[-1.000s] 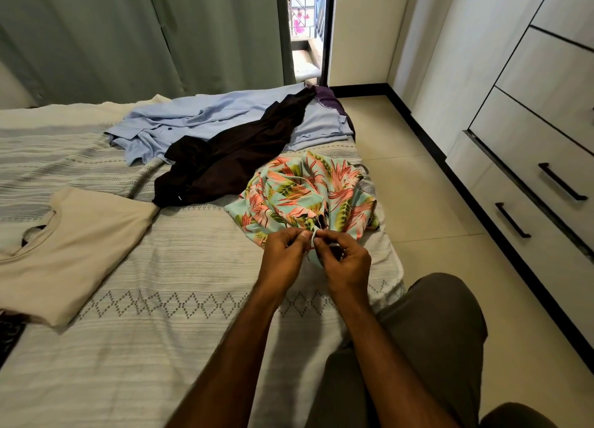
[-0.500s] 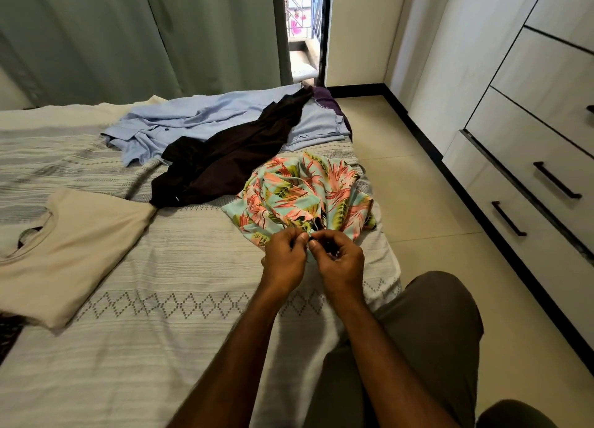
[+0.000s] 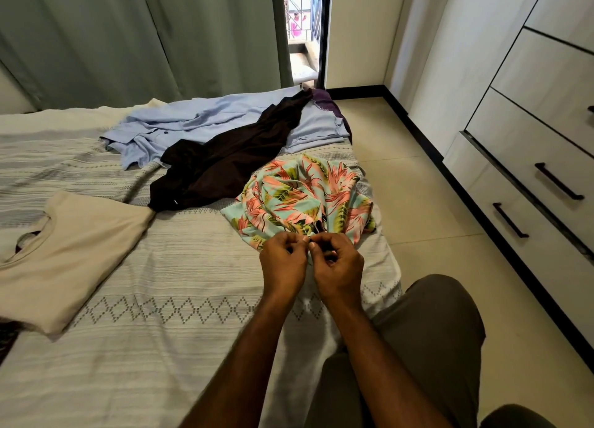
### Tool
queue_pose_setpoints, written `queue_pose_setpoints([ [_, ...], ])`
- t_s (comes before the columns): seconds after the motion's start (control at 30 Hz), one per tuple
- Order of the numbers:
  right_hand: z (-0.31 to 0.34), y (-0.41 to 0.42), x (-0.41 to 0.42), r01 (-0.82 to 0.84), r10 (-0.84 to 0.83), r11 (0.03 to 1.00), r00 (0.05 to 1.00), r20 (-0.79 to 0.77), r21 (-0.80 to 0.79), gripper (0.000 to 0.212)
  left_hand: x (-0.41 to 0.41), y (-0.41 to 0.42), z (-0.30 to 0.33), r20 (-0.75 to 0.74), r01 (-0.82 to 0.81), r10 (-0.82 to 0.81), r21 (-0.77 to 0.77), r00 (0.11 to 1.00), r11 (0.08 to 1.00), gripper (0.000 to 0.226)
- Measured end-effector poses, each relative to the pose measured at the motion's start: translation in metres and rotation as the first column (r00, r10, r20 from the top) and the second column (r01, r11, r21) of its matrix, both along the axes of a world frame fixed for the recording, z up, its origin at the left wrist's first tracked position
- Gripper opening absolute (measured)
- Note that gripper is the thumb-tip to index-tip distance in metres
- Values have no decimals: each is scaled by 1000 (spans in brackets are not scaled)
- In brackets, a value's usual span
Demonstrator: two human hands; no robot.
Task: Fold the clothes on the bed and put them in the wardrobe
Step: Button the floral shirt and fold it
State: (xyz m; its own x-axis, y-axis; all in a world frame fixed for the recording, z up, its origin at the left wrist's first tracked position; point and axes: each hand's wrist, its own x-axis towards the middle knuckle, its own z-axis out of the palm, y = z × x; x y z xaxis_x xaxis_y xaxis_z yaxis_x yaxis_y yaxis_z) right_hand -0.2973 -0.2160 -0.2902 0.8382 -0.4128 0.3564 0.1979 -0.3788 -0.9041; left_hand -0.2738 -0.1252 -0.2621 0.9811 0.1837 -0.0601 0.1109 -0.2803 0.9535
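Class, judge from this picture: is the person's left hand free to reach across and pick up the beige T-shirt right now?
Probably not yet. The left hand and right hand both pinch the floral garment. The bedspread toward the beige T-shirt looks bare, so letting go should suffice.

Hidden behind the curled fingers of the left hand (image 3: 283, 263) and right hand (image 3: 337, 263): whatever small part of the floral garment (image 3: 299, 196) is pinched there. Left of the grip, beige T-shirt (image 3: 74, 251) cut off by the frame edge. Beyond the grip, purple cloth (image 3: 324, 100) mostly covered by the blue shirt (image 3: 199, 122).
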Motion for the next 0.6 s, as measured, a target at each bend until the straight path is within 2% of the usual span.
queue_pose_setpoints([
  [0.07,1,1,0,2,-2,1000,1000,2,-4,10,2,-1,2,1,48,-48,3,999,999,16],
  [0.17,2,1,0,17,-15,999,999,-33,49,13,4,-4,3,-89,117,-123,-72,988,991,19],
  [0.33,3,-3,1,-18,53,958,992,-116,287,15,3,-6,1,-188,165,-196,-169,962,972,27],
  [0.43,4,-4,0,-38,89,924,989,-117,380,18,3,-5,2,-177,156,-187,-178,966,972,24],
  [0.6,3,-3,-3,-154,192,928,978,-82,340,33,4,3,8,-90,66,-98,-312,991,948,15],
])
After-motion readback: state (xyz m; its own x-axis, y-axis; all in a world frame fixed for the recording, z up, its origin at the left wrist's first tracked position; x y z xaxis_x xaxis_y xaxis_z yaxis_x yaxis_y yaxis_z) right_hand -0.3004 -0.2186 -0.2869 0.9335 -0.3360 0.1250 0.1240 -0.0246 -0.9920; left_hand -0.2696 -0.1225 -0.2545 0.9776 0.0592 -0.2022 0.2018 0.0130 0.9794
